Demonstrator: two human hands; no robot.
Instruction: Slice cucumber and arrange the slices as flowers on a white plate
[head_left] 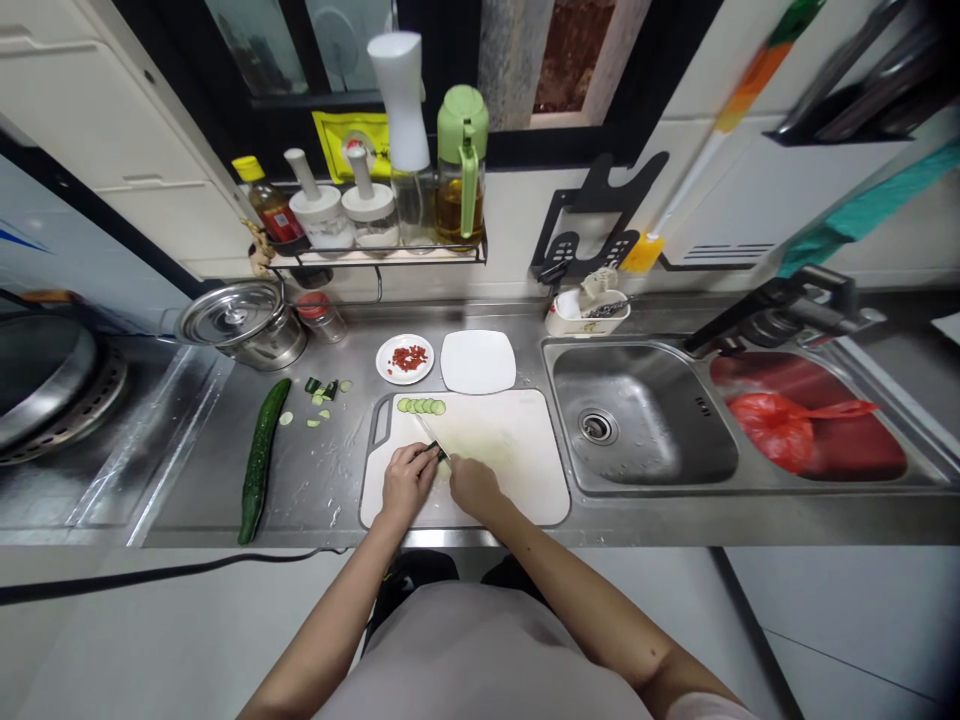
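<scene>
On the white cutting board (525,470), my left hand (407,482) presses its fingers onto a short dark-green cucumber piece (440,454), most of it hidden. My right hand (475,488) is wrapped round the handle of a knife (430,432); its thin blade points away to the upper left, right beside that piece. A row of overlapping cucumber slices (421,406) lies along the board's far left edge. Left of the board rests a long uncut cucumber (262,460), with several cucumber scraps (324,390) near it on the counter.
Behind the board stand a small plate of chopped red bits (405,360) and a white square plate (478,362). To the right is a steel sink (645,420), with a red bag (772,430) in the second basin. A lidded pot (240,320) and seasoning rack (382,258) are back left.
</scene>
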